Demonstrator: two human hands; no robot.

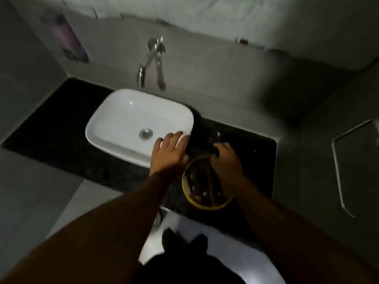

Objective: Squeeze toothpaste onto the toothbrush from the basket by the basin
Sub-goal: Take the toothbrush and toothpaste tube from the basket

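— Basket (196,202)? Toothbrush?
— Basket sits lower centre, just right of the basin (123,119); its contents are too dark to tell.
— Hands?
— Left hand (169,153) spread flat; right hand (225,160) curled over the rim, grip unclear

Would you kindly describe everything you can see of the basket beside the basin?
The basket is round, with a yellowish rim that looks woven, and sits upright on the dark counter near its front edge, right of the white basin. Dark, blurred items lie inside; none can be identified. The right hand reaches over its far rim, while the left hand rests beside it at the basin's corner.
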